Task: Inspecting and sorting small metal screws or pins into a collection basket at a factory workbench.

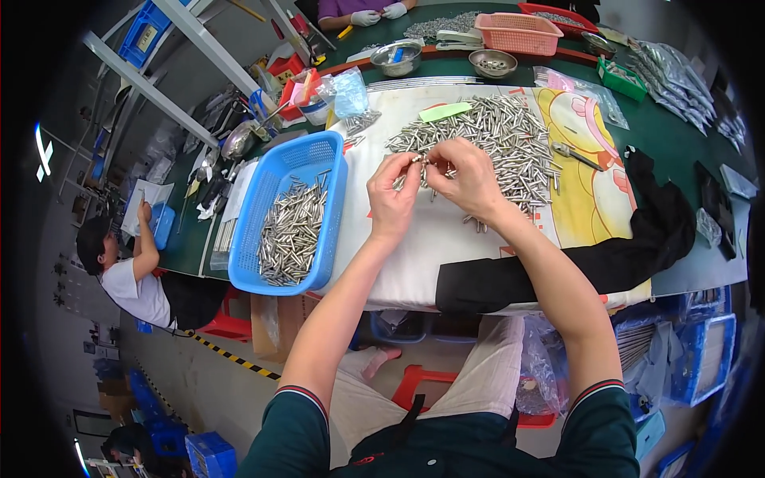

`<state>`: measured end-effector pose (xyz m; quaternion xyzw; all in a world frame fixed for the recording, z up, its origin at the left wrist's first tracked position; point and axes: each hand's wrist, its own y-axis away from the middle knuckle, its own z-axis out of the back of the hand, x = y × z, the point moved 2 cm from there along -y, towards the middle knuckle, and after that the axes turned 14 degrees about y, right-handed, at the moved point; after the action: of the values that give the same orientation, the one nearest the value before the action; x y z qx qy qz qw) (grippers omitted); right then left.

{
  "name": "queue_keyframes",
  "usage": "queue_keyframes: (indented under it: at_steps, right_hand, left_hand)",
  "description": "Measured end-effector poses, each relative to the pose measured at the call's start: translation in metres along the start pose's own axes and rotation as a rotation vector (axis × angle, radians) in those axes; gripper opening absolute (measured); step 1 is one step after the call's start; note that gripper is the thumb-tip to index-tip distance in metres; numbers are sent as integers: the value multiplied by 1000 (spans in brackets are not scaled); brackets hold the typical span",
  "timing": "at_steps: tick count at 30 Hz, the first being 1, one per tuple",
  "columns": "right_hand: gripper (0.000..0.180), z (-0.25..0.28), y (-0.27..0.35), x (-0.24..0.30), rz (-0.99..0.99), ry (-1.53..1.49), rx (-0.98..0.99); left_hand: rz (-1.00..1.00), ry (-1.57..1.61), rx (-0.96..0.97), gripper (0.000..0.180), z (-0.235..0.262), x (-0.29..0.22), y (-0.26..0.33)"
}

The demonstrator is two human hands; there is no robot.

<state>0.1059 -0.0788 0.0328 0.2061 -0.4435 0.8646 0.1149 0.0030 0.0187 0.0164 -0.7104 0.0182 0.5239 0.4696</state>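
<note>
My left hand and my right hand meet over the near left edge of a large pile of small metal pins on a white and yellow patterned cloth. Between the fingertips of both hands is a small silvery metal part; its exact shape is too small to make out. Both hands are pinched closed. A blue plastic basket, holding many similar metal pins, stands left of my hands. On the pile's far side lies a light green slip.
A black garment stretches along the table's near right side. Beyond the cloth are two metal bowls, a pink basket and a green bin. A pen-like tool lies right of the pile. One person sits left, another works opposite in gloves.
</note>
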Motion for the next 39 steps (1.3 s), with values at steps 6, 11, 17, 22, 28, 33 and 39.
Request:
queue_keyframes:
  at_steps: [6,11,17,22,28,33,39]
  right_hand:
    - [8,-7,4,2,34,25,-76]
    - [16,-7,4,7,92,-5,-131]
    - [18,-10,4,9,140,-15,-176]
    - [16,-10,5,12,177,-3,-208]
    - [15,-9,5,16,135,-37,-203]
    - [14,-6,4,19,86,-7,-159]
    - [12,-6,4,18,86,-12,-155]
  left_hand:
    - [-35,-21,6,14,3,10,7]
    - [-143,-43,25,16,6,5,5]
    - [-182,-73,34,18,8,1,6]
    - [-181,-52,20,19,8,0,7]
    - [-152,-9,3,18,8,0,8]
    - [-108,0,-9,17,8,4,10]
    - [-92,-1,-21,17,9,3,10]
